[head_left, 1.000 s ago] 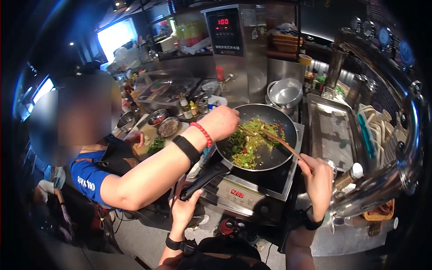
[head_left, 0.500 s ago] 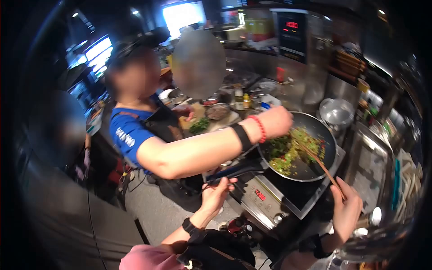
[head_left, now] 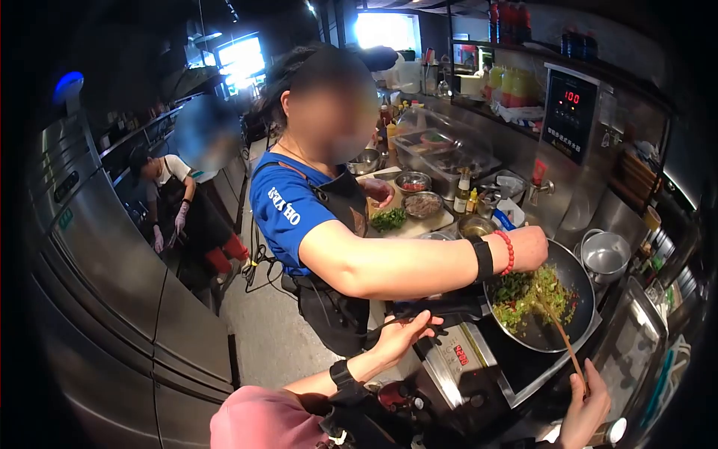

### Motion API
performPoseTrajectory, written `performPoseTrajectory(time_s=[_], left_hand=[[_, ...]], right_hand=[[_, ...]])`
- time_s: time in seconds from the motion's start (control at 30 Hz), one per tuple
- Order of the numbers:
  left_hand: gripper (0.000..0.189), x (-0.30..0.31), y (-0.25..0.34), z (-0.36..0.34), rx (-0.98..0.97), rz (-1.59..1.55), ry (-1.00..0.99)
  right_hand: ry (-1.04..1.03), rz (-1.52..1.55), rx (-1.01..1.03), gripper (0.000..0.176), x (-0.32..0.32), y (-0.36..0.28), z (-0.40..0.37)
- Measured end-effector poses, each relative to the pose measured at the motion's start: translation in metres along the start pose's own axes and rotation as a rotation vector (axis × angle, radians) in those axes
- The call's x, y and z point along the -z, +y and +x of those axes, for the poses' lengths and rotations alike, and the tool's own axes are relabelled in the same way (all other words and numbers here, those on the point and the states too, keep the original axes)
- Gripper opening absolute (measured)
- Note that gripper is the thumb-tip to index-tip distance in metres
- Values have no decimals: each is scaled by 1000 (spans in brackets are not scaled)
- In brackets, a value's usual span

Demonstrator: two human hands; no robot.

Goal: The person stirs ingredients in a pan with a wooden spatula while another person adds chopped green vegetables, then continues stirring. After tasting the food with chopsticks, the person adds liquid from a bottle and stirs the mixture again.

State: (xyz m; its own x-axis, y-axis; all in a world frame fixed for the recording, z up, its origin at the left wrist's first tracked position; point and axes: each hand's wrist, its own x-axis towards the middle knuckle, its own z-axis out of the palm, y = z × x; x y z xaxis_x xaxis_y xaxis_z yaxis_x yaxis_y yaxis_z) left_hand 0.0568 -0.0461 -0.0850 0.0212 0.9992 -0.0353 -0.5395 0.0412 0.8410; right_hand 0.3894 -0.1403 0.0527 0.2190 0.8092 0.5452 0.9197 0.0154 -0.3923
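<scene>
Past the right hand's [head_left: 585,410] grip sits a round black pan [head_left: 574,274]. It holds chopped green food [head_left: 529,301] with red bits. A thin brown stick [head_left: 569,349] slants from the grip into the food.

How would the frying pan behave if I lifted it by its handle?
The frying pan would probably feel front-heavy: its long handle sticks out on one side, away from the chopped food. That food lies loose, so it would likely slide if the pan tilted. The wooden utensil slants across the rim and might swing or drop if the right hand let go.
</scene>
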Motion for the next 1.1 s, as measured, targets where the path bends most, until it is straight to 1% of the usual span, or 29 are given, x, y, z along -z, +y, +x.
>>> performPoseTrajectory(time_s=[0.07, 0.2, 0.27, 0.47, 0.77, 1.1], left_hand=[[27, -3, 4, -2, 59, -16, 43], [26, -3, 4, -1, 38, -6, 15], [25, -3, 3, -3, 37, 0, 37], [23, 0, 3, -1, 64, 48, 49], [23, -1, 5, -4, 85, 57, 72], [22, -1, 8, -5, 97, 55, 81]], right_hand=[[12, -1, 48, 31, -1, 2, 0], [-21, -22, 22, 32, 2, -1, -2], [-48, -22, 4, 32, 3, -2, -2], [-52, -82, 14, 33, 2, -3, -3], [-29, -23, 28, 32, 1, -4, -3], [-72, -84, 16, 33, 5, -8, -4]])
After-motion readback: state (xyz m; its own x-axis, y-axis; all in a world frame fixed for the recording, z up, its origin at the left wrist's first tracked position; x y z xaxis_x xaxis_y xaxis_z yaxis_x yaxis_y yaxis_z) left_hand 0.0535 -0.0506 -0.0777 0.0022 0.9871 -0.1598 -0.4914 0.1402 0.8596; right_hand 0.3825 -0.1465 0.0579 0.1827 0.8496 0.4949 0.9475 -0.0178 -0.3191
